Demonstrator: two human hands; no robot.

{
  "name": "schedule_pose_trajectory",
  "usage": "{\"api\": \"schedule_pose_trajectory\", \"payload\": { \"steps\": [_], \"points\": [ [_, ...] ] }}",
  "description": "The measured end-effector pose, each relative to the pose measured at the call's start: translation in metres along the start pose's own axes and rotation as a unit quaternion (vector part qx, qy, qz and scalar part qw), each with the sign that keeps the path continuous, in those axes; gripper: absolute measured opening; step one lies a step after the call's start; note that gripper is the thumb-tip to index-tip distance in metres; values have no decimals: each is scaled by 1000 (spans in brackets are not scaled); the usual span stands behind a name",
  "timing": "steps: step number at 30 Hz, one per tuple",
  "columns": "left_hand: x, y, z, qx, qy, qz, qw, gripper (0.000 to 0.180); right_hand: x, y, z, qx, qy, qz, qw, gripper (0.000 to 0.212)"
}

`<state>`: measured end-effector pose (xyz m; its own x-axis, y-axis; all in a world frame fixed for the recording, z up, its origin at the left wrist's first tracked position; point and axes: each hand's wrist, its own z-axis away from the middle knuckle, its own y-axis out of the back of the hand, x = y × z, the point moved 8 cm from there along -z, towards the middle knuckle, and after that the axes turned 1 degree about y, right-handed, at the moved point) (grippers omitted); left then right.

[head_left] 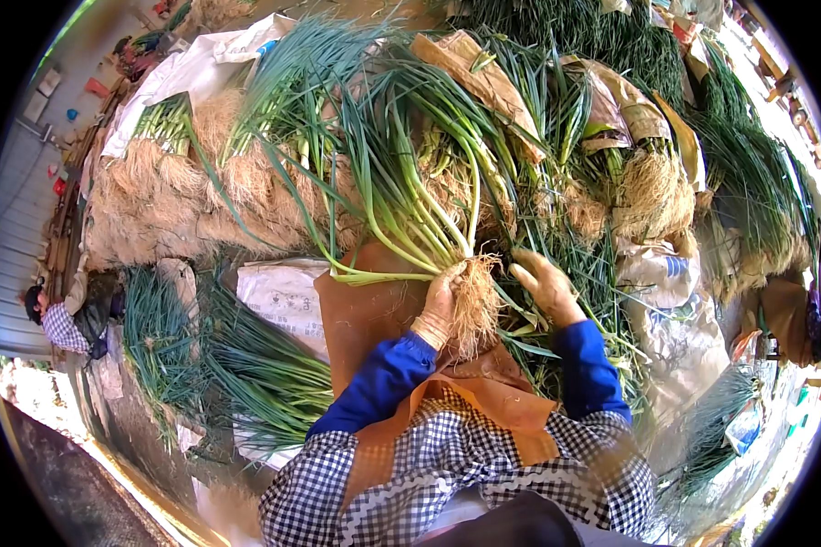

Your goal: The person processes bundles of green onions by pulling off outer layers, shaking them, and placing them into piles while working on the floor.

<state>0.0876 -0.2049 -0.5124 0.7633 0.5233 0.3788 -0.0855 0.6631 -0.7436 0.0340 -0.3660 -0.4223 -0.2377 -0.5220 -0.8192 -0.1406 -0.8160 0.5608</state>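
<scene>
A bunch of green onions [421, 219] fans out away from me, its leaves pointing up and left and its stringy pale roots [474, 314] hanging toward my lap. My left hand [441, 303] is closed round the stems just above the roots. To the right of those roots is my right hand [549, 287], gloved like the left, with thumb and fingers apart and nothing in it. Under the bunch lies a brown apron sheet [365, 310] spread over my lap. Loose green leaves [579, 273] lie beside and below my right hand.
A long heap of onion bundles [201, 205], roots facing me, runs across ahead, partly under brown sacking [479, 77]. More green onions [269, 365] lie on the left near a white sack [287, 296]. Plastic sheeting [675, 342] covers ground at right. Another person [64, 324] is far left.
</scene>
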Motion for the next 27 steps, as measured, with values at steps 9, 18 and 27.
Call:
{"api": "schedule_pose_trajectory", "payload": {
  "steps": [9,18,27],
  "points": [
    [11,-2,-1,-154,43,96,983,22,-128,-51,74,-232,438,-31,868,17],
    [16,-61,47,-38,56,105,992,27,-21,-74,-66,-134,57,-269,952,37],
    [23,-12,26,-164,74,157,971,37,-17,-83,56,-349,334,244,841,24]
  ]
}}
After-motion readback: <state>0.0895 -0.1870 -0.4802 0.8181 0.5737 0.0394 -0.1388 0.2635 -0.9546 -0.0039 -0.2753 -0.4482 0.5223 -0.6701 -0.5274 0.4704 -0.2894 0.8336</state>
